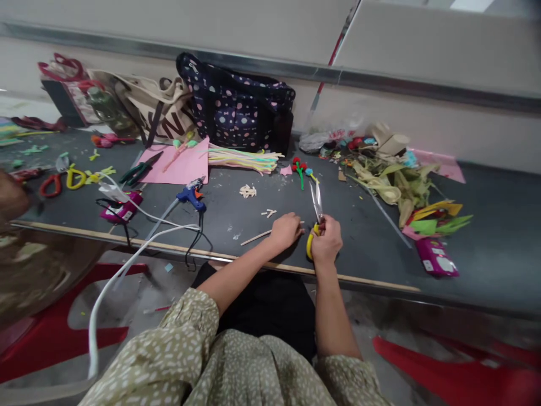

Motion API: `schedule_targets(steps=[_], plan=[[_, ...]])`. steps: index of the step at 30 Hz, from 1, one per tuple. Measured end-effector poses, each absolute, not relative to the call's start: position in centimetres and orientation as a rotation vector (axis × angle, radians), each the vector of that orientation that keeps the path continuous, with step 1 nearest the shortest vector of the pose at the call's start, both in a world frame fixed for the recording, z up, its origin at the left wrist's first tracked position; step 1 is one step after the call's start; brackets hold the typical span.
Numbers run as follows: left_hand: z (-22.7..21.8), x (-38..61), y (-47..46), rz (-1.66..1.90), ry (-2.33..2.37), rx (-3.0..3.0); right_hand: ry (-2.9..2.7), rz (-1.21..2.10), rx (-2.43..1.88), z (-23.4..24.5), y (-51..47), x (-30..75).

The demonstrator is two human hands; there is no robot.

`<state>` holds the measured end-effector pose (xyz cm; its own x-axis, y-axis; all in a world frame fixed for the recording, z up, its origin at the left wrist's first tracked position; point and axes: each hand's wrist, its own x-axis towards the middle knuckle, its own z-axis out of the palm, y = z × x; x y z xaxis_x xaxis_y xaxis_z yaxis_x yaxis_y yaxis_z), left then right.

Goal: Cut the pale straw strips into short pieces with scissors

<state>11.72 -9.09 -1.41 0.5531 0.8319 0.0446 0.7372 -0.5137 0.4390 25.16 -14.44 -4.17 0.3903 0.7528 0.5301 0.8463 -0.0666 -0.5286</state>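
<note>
My left hand (287, 230) is closed on a thin beige pipe cleaner (256, 237), which sticks out on both sides of the fingers just above the table. Gripped in my right hand (328, 241) is a pair of scissors with yellow handles (310, 243). Their blades (316, 198) point away from me, slightly apart, with nothing between them. Beyond my left hand lie a few short beige cut pieces (269, 213), and a small pile of similar pieces (248, 191) sits farther back.
A bundle of pale pipe cleaners (247, 159) lies behind, beside pink paper (173, 163). To the left are a blue glue gun (191, 195), pliers (141, 169) and a white cable (139, 248). Dried husks (382, 180) and a purple power box (436, 257) are at right. Bags (240, 107) line the wall.
</note>
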Motion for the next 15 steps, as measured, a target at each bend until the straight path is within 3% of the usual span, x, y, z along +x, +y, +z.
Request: schedule_targets(steps=[5,15], plan=[[-1.2,10.1,-8.7,0.352,1.261,2.394,-1.386,-0.153,-1.828,-4.2,-14.5,25.2],[-1.5,1.8,-5.1,0.682,1.398,1.996,-1.481,-0.078,-1.786,-4.2,-14.3,25.3]])
